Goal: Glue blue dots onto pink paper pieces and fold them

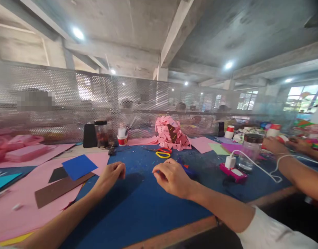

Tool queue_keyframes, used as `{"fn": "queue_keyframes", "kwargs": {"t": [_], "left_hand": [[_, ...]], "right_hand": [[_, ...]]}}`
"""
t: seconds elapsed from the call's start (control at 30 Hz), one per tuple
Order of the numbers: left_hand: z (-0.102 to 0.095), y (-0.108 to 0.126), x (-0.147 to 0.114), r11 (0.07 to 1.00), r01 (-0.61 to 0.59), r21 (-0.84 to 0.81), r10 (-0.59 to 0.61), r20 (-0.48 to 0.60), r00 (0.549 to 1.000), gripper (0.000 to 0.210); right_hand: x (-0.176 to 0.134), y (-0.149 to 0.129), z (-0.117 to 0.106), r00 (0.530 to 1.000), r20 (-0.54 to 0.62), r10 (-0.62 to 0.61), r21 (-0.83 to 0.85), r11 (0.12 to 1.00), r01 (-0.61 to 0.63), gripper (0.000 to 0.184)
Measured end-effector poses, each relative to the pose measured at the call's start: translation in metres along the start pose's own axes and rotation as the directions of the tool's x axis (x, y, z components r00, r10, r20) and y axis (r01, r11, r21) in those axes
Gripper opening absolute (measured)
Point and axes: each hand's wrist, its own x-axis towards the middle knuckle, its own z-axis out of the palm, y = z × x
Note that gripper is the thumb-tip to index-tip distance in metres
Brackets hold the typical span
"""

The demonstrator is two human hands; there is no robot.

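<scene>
My left hand [110, 175] hovers over the blue tabletop [128, 214], its fingers curled inward. To its left, a blue paper square [80, 167], a brown strip [62, 191] and a black piece [57, 175] lie on pink sheets [16, 211]. Across from it, my right hand [171, 177] is closed with thumb and fingers together; whatever either hand holds, if anything, is hidden. Just beyond the right hand rest scissors [163, 153] with red and yellow handles. Behind them sits a heap of dotted pink paper pieces [170, 133]. A dark blue object [188, 170] is partly covered by my right hand.
A perforated metal screen [140, 100] runs along the back. Before it stand a dark-lidded jar [101, 134], a black slab [90, 135] and a cup [122, 138]. At right are a clear jar [248, 152], a pink power strip [233, 172] with a white cable, and another person's hands [274, 145].
</scene>
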Motion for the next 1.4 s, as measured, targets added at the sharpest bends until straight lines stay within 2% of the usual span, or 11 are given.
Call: {"fn": "queue_keyframes", "kwargs": {"t": [0.27, 0.63, 0.83, 1.03, 1.13, 1.23, 1.33, 1.4], "left_hand": [[0.000, 0.002, 0.003, 0.994, -0.022, -0.106, 0.020, -0.027, 0.999, 0.033], [-0.001, 0.008, 0.000, 0.994, -0.062, -0.094, 0.056, -0.072, 0.996, 0.032], [-0.006, 0.009, 0.000, 0.996, -0.081, -0.031, 0.077, -0.106, 0.991, 0.032], [-0.011, 0.001, 0.005, 0.988, -0.101, 0.113, 0.118, -0.151, 0.982, 0.031], [-0.025, -0.005, 0.012, 0.969, -0.075, 0.235, 0.116, -0.164, 0.980, 0.033], [-0.052, -0.012, 0.014, 0.918, -0.016, 0.397, 0.099, -0.190, 0.977, 0.037], [-0.080, -0.023, 0.008, 0.842, 0.032, 0.539, 0.116, -0.239, 0.964, 0.031], [-0.093, -0.034, 0.000, 0.796, 0.051, 0.603, 0.121, -0.241, 0.963, 0.038]], "right_hand": [[-0.004, 0.022, 0.005, 0.997, -0.007, 0.076, -0.076, 0.994, -0.077, 0.010], [-0.006, 0.017, 0.002, 0.996, 0.041, 0.078, -0.040, 0.996, -0.076, 0.010], [-0.007, 0.017, 0.004, 0.994, 0.070, 0.088, -0.029, 0.996, -0.086, 0.009], [-0.008, 0.016, 0.004, 0.994, 0.072, 0.085, -0.035, 0.996, -0.083, 0.009], [-0.009, 0.017, 0.004, 0.993, 0.077, 0.086, -0.020, 0.996, -0.084, 0.010], [-0.009, 0.016, 0.003, 0.994, 0.078, 0.082, -0.012, 0.997, -0.081, 0.010], [-0.009, 0.015, 0.003, 0.995, 0.075, 0.073, -0.008, 0.997, -0.072, 0.010], [-0.009, 0.014, 0.003, 0.995, 0.078, 0.066, -0.006, 0.998, -0.065, 0.010]]}}
